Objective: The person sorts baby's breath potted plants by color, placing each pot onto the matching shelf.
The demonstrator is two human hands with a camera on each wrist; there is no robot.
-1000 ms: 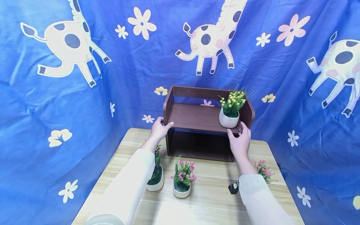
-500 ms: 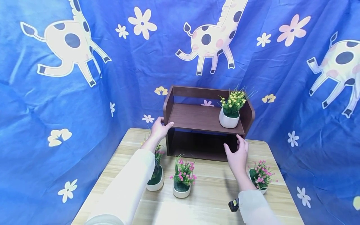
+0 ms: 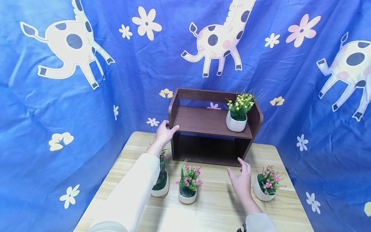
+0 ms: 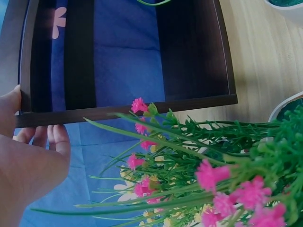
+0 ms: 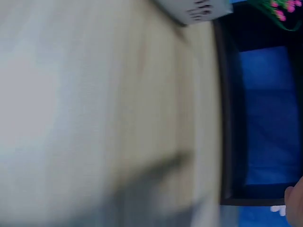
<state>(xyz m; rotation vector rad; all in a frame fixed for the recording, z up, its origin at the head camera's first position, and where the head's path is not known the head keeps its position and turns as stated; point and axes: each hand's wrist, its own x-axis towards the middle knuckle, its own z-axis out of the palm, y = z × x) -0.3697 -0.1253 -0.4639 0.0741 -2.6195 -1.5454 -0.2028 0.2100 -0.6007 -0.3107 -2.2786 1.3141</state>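
Note:
A dark brown two-tier shelf (image 3: 208, 120) stands at the back of the table. The left hand (image 3: 164, 134) grips its left side panel at the height of the upper board; in the left wrist view the hand (image 4: 35, 165) has its thumb on one side of the panel and fingers on the other. Fingers spread and holding nothing, the right hand (image 3: 242, 182) is just in front of the shelf's lower right corner. A white pot (image 3: 236, 123) with yellow flowers sits at the right of the upper board.
On the wooden table (image 3: 214, 206), a pot (image 3: 187, 197) with pink flowers stands in front of the shelf, another (image 3: 160, 190) beside the left forearm, and a third (image 3: 262, 190) right of the right hand. Blue curtains (image 3: 130, 74) surround the table.
The right hand has left the upper board's front right edge and moved down toward the table, uncovering the shelf's right side and the right-hand pot. The left hand has stayed in place.

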